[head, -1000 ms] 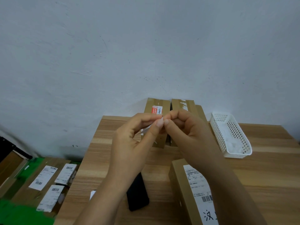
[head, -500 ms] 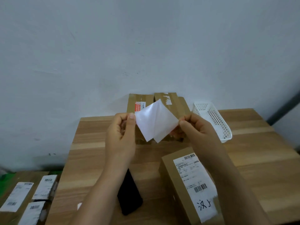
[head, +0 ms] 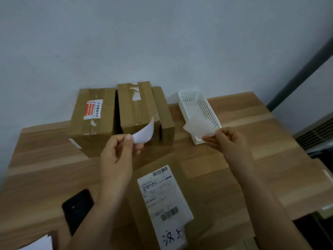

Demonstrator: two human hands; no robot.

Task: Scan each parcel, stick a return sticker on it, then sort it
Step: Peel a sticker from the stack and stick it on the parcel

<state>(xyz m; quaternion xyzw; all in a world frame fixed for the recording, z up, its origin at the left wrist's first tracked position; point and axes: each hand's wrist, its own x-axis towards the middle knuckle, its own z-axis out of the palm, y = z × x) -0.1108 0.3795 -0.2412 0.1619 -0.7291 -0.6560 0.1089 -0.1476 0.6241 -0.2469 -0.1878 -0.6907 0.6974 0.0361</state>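
My left hand [head: 118, 156] pinches a curled white sticker [head: 144, 133] between thumb and fingers, above the table's middle. My right hand [head: 228, 141] pinches a thin translucent backing sheet [head: 198, 128], held just in front of the white basket [head: 205, 109]. Below and between my hands lies a brown parcel [head: 207, 186] with a white shipping label [head: 163, 201] that carries barcodes and handwritten marks. The two pieces of paper are apart.
Three brown boxes stand against the wall: one with a red-and-white sticker [head: 92, 120], one taped [head: 137, 105], one narrow [head: 164, 114]. A black phone [head: 77, 208] lies at the lower left. White paper [head: 38, 245] shows at the bottom left edge. The wooden table [head: 270, 141] ends at the right.
The sticker and its backing, held together before, have come apart. My right hand moved right toward the basket with the backing; my left hand keeps the sticker.
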